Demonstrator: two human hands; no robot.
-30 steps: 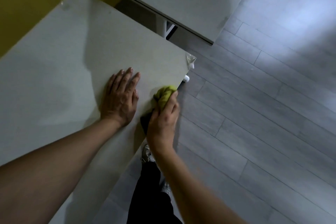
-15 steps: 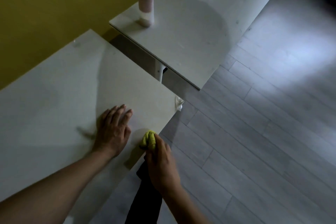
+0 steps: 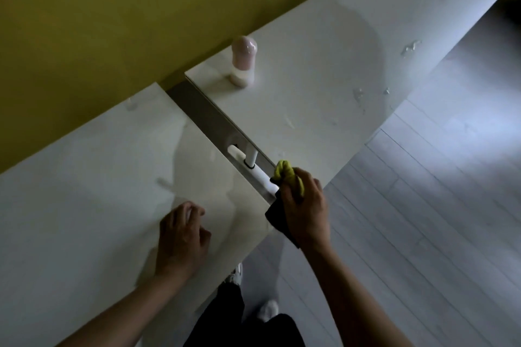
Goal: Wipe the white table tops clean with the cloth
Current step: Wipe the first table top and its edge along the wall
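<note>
The head view looks down on two white counters set along a mustard-yellow wall [image 3: 118, 22], separated by a narrow gap.

Near counter [image 3: 84, 177]: occupies the 8 to 9 o'clock part of the view. Its corner at centre frame faces the gap. A broad shadow lies across its surface.

Far counter [image 3: 324, 79]: extends from centre frame toward 1 o'clock. Small shiny patches are scattered on its surface near its floor-side edge. Their nature cannot be determined.

Left hand [image 3: 181, 239]: positioned over the near counter, at about 7 o'clock from frame centre. The fingers are loosely curled and hold nothing. Whether the fingertips touch the surface cannot be told.

Right hand [image 3: 306, 211]: positioned at the gap, just beside the near counter's corner, at about 5 o'clock from centre. The fingers are curled round the cloth [image 3: 287, 175], gripping it. The yellow-green bunched end protrudes above the knuckles, close to the far counter's near corner. A dark portion hangs below the hand.

White frame bars [image 3: 255, 166]: visible in the gap, immediately at 10 o'clock of the cloth.

Pink bottle [image 3: 243, 63]: stands upright on the far counter, near the wall-side corner, at 12 o'clock from centre.

Grey plank floor [image 3: 423, 220]: fills the 3 to 5 o'clock region. The person's dark trousers and light shoes appear at 6 o'clock.
</note>
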